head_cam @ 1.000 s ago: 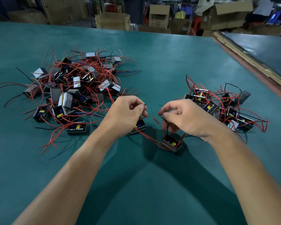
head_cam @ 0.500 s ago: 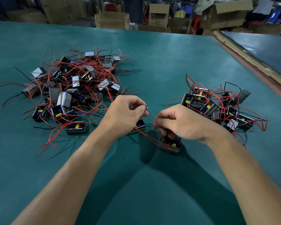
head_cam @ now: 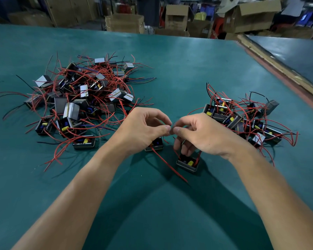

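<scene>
Wire ends [head_cam: 171,126] meet in mid-air between the hands, just above the table [head_cam: 170,69]; they are too thin and blurred to tell apart. The left hand [head_cam: 143,129] pinches one between thumb and forefinger, and the right hand [head_cam: 202,134] pinches the other, fingertips almost touching. Under each hand sits a module [head_cam: 154,146] [head_cam: 187,162], with a red lead [head_cam: 168,166] between them. A big pile [head_cam: 79,98] lies left, a small pile [head_cam: 242,120] right.

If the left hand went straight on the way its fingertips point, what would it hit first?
The right hand. The left hand points rightward, and its pinched fingertips sit almost against the right hand's, with the wire ends between them. Depth is hard to judge, but both look level.
</scene>
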Demonstrator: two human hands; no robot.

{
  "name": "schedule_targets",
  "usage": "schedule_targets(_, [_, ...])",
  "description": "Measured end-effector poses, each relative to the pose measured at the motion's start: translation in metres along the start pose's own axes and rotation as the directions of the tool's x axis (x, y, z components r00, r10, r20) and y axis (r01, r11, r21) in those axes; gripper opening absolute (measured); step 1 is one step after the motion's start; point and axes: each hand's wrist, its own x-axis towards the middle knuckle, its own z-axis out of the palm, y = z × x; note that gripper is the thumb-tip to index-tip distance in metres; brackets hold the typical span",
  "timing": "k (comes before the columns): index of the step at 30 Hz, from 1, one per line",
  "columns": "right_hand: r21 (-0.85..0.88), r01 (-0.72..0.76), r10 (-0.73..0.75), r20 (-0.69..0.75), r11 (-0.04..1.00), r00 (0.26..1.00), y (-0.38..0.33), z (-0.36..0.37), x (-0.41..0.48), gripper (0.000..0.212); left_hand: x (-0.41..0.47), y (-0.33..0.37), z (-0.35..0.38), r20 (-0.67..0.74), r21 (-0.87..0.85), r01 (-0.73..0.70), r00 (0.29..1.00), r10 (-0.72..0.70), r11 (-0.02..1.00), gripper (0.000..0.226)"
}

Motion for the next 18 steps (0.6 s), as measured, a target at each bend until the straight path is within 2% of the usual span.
schedule_targets(11, [0.072,0.034,-0.034,-0.001,0.997,0.999,0.0007,-0.0016,0.0004,0.009,0.0007,-0.0028,0.0025,0.016,0.018,-0.024,1.000,0.024,1.000,0.007])
schedule_targets(16, [-0.063,0.162,-0.170,-0.158,0.985,0.973,0.0030,-0.0038,0.0026,0.017,0.0010,-0.0026,0.0036,0.002,0.030,-0.024,1.000,0.024,0.999,0.011])
schedule_targets(18, [-0.096,0.195,-0.211,-0.202,0.976,0.956,0.0034,-0.0052,0.0032,0.014,0.0010,-0.0026,0.0039,0.002,0.024,-0.015,1.000,0.015,1.000,0.011])
